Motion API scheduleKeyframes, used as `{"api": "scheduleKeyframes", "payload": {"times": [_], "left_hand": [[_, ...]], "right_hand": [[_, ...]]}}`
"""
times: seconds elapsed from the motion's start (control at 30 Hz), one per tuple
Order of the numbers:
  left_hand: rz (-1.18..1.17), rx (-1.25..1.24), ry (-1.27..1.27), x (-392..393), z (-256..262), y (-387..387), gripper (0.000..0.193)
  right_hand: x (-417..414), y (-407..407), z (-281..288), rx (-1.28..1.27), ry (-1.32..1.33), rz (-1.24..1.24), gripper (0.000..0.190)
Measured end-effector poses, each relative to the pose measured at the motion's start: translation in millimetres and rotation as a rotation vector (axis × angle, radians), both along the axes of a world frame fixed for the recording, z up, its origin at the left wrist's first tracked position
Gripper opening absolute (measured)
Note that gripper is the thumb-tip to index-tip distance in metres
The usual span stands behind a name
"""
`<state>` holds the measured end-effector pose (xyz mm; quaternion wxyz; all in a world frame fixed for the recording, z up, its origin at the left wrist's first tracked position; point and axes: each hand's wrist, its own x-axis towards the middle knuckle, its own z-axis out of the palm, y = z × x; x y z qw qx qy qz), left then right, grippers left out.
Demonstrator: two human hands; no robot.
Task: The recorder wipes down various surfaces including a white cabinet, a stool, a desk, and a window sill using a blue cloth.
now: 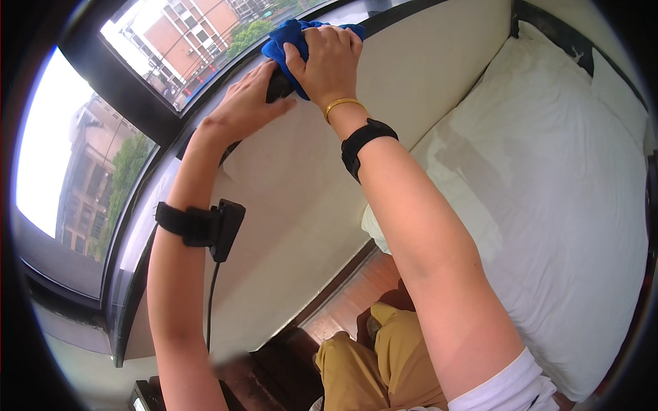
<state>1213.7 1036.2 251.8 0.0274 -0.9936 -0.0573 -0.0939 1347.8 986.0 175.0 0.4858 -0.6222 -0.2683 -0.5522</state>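
My right hand [331,61] grips a bunched blue cloth [289,43] and presses it onto the dark edge of the window sill [398,15]. Part of the cloth spills out past my fingers on both sides. Just to the left, my left hand [249,100] lies spread over the sill with its thumb apart, holding nothing. Its fingertips come close to the cloth; whether they touch it, I cannot tell. A gold bracelet [343,105] and a black strap [367,144] circle my right wrist. On my left forearm a strap carries a black device [227,230] with a cable.
Dark-framed window panes [195,41] run along the left, with buildings and trees outside. Below the sill stands a pale wall [288,216]. A bed with white bedding [555,205] fills the right side. Wooden flooring [354,287] shows beyond my knees.
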Motion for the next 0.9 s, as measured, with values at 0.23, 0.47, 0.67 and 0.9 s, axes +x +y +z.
{"api": "scheduleKeyframes", "payload": {"times": [0.23,0.47,0.67,0.9], "left_hand": [[-0.035,0.041,-0.126,5,-11,18,0.046],[-0.04,-0.032,-0.096,5,-7,11,0.048],[-0.047,-0.067,-0.129,9,-9,15,0.05],[-0.026,0.0,-0.17,12,-13,16,0.052]], "right_hand": [[2,2,1,0.023,-0.029,0.005,0.033],[1,0,0,0.005,0.002,0.013,0.032],[3,3,0,0.023,-0.013,0.015,0.032],[3,4,0,0.021,-0.011,0.013,0.033]]}}
